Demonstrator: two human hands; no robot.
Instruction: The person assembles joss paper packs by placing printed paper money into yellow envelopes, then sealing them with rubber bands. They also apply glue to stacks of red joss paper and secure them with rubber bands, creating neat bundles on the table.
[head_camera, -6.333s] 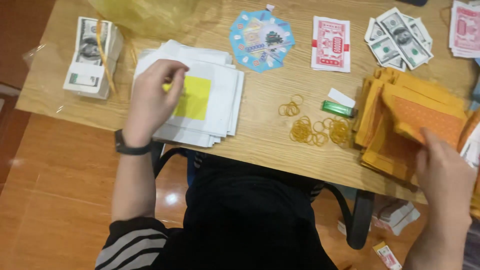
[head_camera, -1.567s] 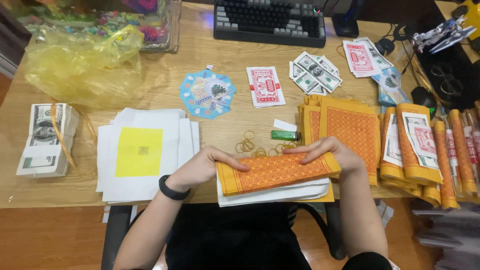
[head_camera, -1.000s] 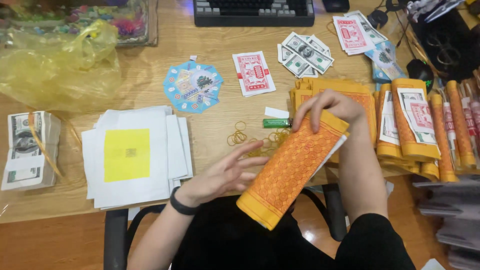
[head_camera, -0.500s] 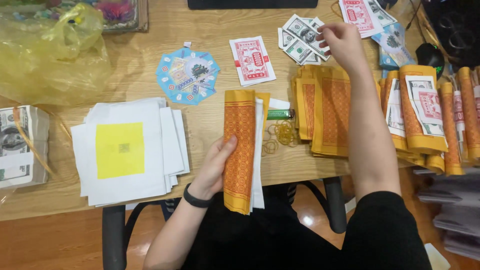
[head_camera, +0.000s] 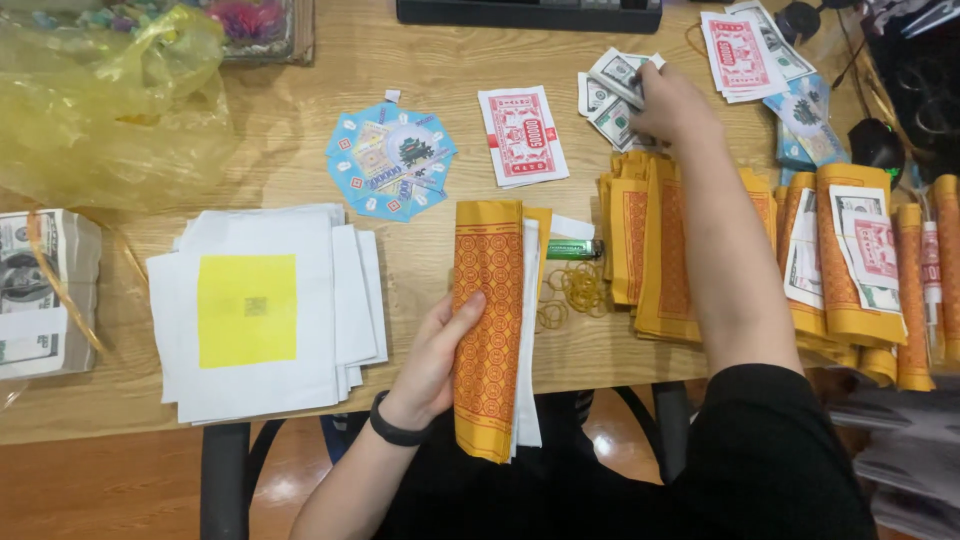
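Note:
My left hand (head_camera: 437, 358) grips the left edge of a folded bundle of orange patterned paper wrapped round white sheets (head_camera: 490, 325), which lies lengthwise over the desk's front edge. My right hand (head_camera: 672, 100) reaches far across the desk and pinches the fanned pile of grey-green banknotes (head_camera: 612, 88). Under that forearm lies a stack of orange patterned sheets (head_camera: 650, 250). Loose yellow rubber bands (head_camera: 572, 290) and a green lighter (head_camera: 574, 249) lie between the bundle and that stack.
A pile of white sheets with a yellow square (head_camera: 262, 312) sits at the left, a banded banknote block (head_camera: 40, 290) beyond it. A yellow plastic bag (head_camera: 100, 100), a blue round fan of notes (head_camera: 392, 160), red printed slips (head_camera: 522, 135) and rolled orange bundles (head_camera: 868, 270) fill the desk.
The orange bundle was turned upright and laid down under my left hand. My right hand let go of it and reached out to the banknote pile at the back.

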